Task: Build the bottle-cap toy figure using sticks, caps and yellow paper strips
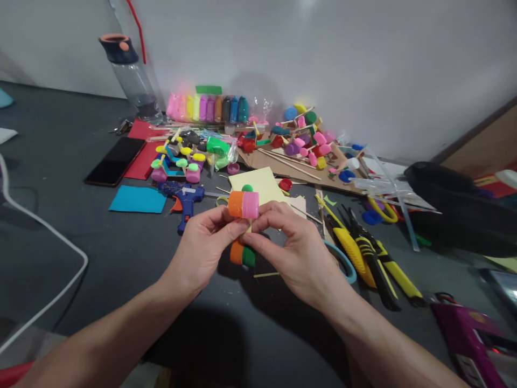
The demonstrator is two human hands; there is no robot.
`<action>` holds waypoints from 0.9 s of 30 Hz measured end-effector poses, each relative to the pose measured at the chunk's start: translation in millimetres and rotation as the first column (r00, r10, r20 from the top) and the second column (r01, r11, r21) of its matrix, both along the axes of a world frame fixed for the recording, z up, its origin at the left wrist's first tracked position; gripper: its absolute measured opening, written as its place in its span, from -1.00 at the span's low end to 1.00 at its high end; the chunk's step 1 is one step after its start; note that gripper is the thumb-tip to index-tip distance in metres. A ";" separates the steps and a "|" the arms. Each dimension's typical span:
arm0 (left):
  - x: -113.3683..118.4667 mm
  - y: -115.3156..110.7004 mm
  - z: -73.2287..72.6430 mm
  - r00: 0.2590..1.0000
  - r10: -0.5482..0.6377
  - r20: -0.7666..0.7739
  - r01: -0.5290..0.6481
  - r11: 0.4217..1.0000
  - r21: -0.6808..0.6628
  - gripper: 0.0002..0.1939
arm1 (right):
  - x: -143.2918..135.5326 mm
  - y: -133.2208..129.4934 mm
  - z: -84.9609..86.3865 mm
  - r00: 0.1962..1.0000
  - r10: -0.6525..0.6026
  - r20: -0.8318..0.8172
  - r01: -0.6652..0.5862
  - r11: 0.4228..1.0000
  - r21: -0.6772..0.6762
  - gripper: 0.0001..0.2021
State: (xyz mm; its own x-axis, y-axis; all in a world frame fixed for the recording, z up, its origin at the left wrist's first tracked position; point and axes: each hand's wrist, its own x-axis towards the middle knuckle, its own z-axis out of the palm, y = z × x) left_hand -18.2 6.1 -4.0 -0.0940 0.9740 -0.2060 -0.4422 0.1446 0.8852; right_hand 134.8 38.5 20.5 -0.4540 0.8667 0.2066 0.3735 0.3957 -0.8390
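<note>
Both my hands hold a small bottle-cap assembly (243,205) above the middle of the table. At its upper end an orange cap and a pink cap sit side by side; an orange and a green cap (243,253) form the lower end. A pale thin stick (249,226) shows between the two pairs. My left hand (205,237) pinches it from the left with thumb and fingers. From the right, my right hand (288,240) pinches it between thumb and fingertips. The fingers hide most of the middle. A yellow paper sheet (258,183) lies just behind.
A blue glue gun (188,199), blue paper (138,199) and a phone (116,160) lie left. Cutters and pliers (374,264) and light blue scissors (345,264) lie right. Cap-and-stick pieces (311,143), clay packs (210,109) and a bottle (135,81) stand behind. A white cable (52,231) curves at left.
</note>
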 end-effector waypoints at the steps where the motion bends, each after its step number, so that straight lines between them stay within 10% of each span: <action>1: 0.3 0.2 -1.0 1.000 0.002 0.000 -0.002 1.000 0.000 -0.87 | -0.4 -0.1 -0.4 1.000 -0.005 -0.004 0.005 1.000 0.001 -0.83; 11: 0.9 2.2 -1.8 0.998 0.017 0.063 -0.020 0.998 0.056 -0.79 | 6.8 2.5 12.7 1.000 0.017 -0.012 -0.018 0.999 -0.039 -0.82; 19: 0.6 4.5 -5.6 0.996 0.016 -0.084 -0.008 0.996 0.089 -0.77 | 4.8 6.4 2.5 0.988 -0.042 0.150 0.006 0.973 0.232 -0.85; 27: 8.4 6.2 -14.4 0.993 0.104 -0.054 -0.100 0.992 0.072 -0.68 | 3.9 1.5 -10.1 0.826 -0.318 0.466 -0.194 0.616 0.763 -0.83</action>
